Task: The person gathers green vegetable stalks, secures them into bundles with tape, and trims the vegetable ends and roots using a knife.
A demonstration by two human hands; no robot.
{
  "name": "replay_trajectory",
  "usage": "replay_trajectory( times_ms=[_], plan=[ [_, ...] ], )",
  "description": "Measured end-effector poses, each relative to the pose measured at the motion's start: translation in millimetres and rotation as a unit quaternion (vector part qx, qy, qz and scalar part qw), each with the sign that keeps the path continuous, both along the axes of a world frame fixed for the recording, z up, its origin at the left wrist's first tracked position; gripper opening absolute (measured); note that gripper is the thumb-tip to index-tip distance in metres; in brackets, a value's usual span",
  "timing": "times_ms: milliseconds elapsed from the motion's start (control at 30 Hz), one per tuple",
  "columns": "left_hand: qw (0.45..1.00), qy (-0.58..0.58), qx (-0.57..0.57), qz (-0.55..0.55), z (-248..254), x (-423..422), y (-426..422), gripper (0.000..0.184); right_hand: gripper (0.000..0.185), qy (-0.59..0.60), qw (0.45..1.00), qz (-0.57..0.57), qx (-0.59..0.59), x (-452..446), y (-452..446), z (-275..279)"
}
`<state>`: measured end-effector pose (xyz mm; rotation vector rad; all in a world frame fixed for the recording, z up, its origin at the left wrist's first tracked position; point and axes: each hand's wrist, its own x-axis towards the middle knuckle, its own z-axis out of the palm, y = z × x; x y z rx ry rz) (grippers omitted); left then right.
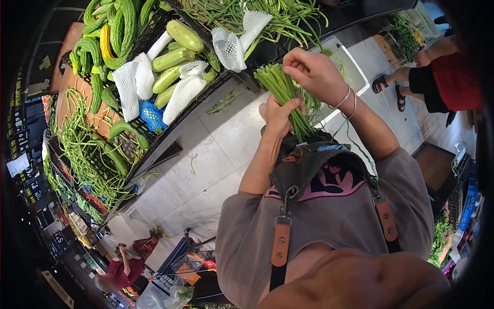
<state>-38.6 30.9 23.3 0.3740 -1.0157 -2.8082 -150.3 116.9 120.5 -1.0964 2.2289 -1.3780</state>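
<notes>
My left hand [280, 114] is wrapped round a bunch of leafy greens [278, 82], holding it in front of my chest. The bunch's light green stems fan upward with their ends level; its darker leafy part hangs down by my apron [309, 165]. My right hand [315, 72], with bracelets on the wrist, is beside the stem ends. Its fingers are curled together, and whether they pinch anything is hidden.
Left of me, a display holds pale green gourds [172, 59] in white foam nets, bitter gourds [121, 31] and long beans [87, 154]. More long green stems [288, 18] lie ahead. A white bin [355, 62] stands behind my right hand. Other people stand right and lower left.
</notes>
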Motion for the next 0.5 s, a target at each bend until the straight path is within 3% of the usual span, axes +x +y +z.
replay_trajectory(
  times_ms=[133, 167, 233, 333, 500],
  plan=[
    [1.0, -0.018, -0.013, -0.012, -1, -4, 3, 0.023, 0.019, 0.204, 0.978, 0.052, 0.007, -4, 8, 6],
    [0.999, -0.021, -0.024, -0.008, 0, -6, 6, 0.022, 0.019, 0.202, 0.978, 0.05, 0.009, -6, 10, 3],
    [0.999, -0.038, -0.029, -0.006, 4, -10, 10, 0.022, 0.023, 0.256, 0.957, 0.094, 0.099, -10, 15, -5],
    [0.995, -0.074, -0.065, 0.01, 11, -17, 16, 0.022, 0.022, 0.264, 0.945, 0.111, 0.16, -14, 22, -3],
    [0.985, -0.114, -0.125, 0.013, 11, -22, 24, 0.024, 0.021, 0.245, 0.954, 0.126, 0.12, -23, 35, -20]
  ],
)
